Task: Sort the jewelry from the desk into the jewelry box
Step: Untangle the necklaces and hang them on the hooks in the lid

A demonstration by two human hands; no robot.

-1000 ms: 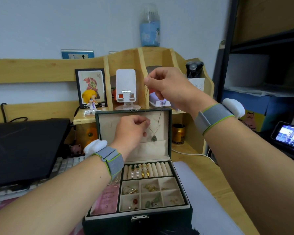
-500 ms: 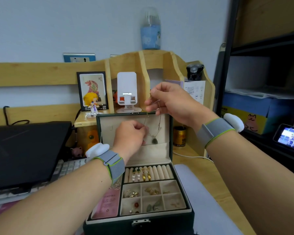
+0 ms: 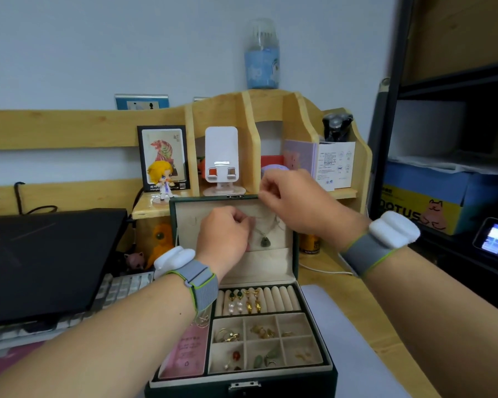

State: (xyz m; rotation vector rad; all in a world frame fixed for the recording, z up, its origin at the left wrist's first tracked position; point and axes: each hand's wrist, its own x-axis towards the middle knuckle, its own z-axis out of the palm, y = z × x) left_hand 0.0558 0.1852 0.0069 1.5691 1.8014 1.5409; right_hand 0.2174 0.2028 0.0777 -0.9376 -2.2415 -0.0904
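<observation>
with the left hand (image 3: 226,235) and right hand (image 3: 288,201) each pinching the necklace (image 3: 264,239) chain, keep it taut and hook it inside the jewelry box (image 3: 292,254) lid

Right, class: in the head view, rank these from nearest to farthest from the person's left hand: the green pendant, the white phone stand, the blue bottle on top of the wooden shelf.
1. The green pendant, just right of the left hand, against the box lid.
2. The white phone stand, on the shelf above and behind the hand.
3. The blue bottle, highest up, on the shelf top.
</observation>
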